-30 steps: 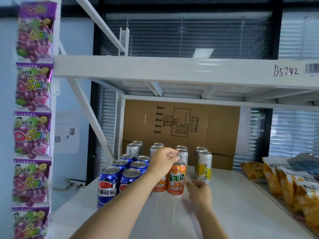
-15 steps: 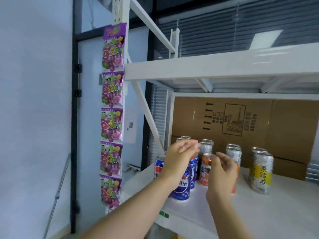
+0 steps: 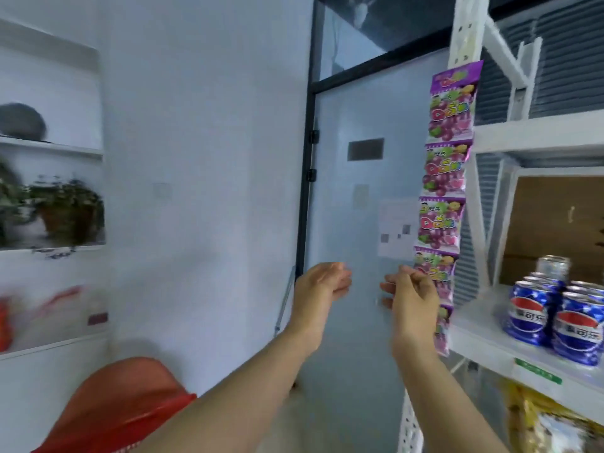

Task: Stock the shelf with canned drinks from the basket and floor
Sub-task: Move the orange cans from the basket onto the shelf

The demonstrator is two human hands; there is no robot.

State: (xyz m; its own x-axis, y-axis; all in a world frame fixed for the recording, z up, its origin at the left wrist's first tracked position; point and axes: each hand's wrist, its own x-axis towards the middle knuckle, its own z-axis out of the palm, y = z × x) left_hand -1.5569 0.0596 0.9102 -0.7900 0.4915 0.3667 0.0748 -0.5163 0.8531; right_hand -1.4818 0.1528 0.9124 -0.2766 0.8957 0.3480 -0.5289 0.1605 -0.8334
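Looking from the head camera: two bare arms reach up and forward, in front of a pale wall and a glass door with a black frame.
Left hand: the left hand is up in the air, well to the left of the shelf, with its palm turned to the right. Its grip is loose, the fingers are softly bent, and nothing is in it.
Right hand: the right hand is up just beside the left one, with a small gap between them. It is in front of the lower candy packs. Its fingers are softly bent too, and its grip has nothing in it.
Cans: blue Pepsi cans stand upright in a tight bunch on the white shelf at the right, near its front edge. A silver can stands behind them. Both hands are apart from the cans.
Shelf edge: a green label is stuck on the front.
Candy: a strip of purple grape candy packs hangs down the shelf post, one pack under the other.
Box: a brown cardboard box stands at the back of the shelf, behind the cans.
Lower level: yellow snack bags lie under the can shelf.
Left wall: a potted plant sits in a white nook.
Bottom left: an orange-red round thing is too blurry to name.
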